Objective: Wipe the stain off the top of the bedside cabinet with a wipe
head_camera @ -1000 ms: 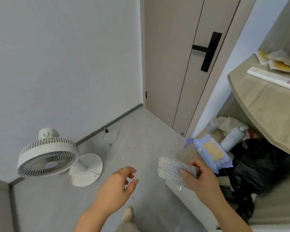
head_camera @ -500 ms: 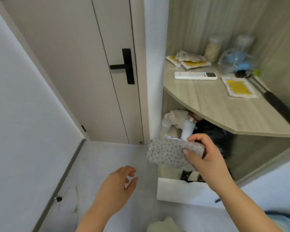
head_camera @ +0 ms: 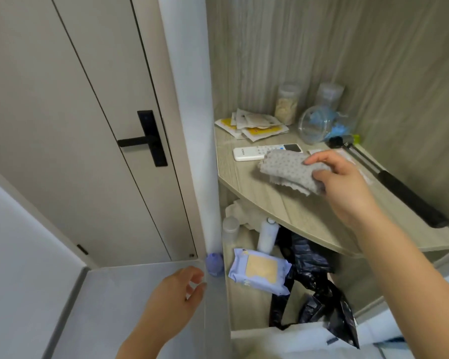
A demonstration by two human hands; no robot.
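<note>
My right hand (head_camera: pixel 342 182) grips a grey dotted wipe (head_camera: pixel 288 171) and holds it over the curved wooden top of the bedside cabinet (head_camera: pixel 246 182), just in front of a white remote (head_camera: pixel 252 152). Whether the wipe touches the wood I cannot tell. No stain is clearly visible on the top. My left hand (head_camera: pixel 174 296) hangs low at the left, empty, with its fingers loosely curled and apart, near the cabinet's lower left corner.
On the top lie paper sachets (head_camera: pixel 252 124), two jars (head_camera: pixel 287 103), a clear bowl (head_camera: pixel 315 125) and a long black-handled tool (head_camera: pixel 399 187). Below the top are a blue wipes pack (head_camera: pixel 259 272), bottles and black bags (head_camera: pixel 314 275). A door with a black handle (head_camera: pixel 148 139) stands left.
The view swung right and nearer the cabinet. My right hand rose with the wipe from below the shelf edge to above the cabinet top. My left hand stayed low.
</note>
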